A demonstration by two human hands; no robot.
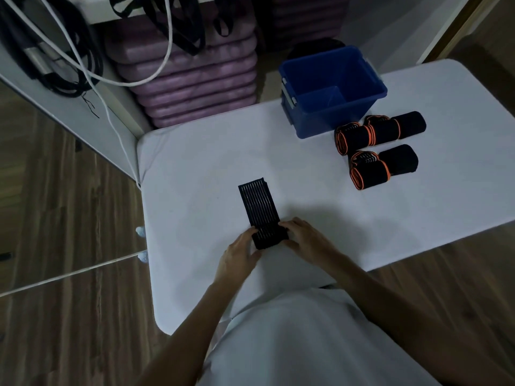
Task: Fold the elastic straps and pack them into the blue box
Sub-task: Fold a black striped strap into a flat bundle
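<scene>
Grip: left hand (239, 253) and right hand (303, 236) both pinched the rolled near end of a black ribbed elastic strap (259, 207).
Strap: lay flat near the table's (195, 162) front edge, its far end unrolled.
Done: four rolled orange-trimmed straps (376, 146) sat just beside the blue box (331, 90), at the table's far right.
Left: box looked empty; rolling and all packing apparently remained.

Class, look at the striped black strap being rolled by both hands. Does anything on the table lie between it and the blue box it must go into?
Nothing visible does. The strap lies under both hands near the table's front edge, and bare tabletop runs from it up to the blue box. The rolled straps sit right of that line, beside the box.
</scene>
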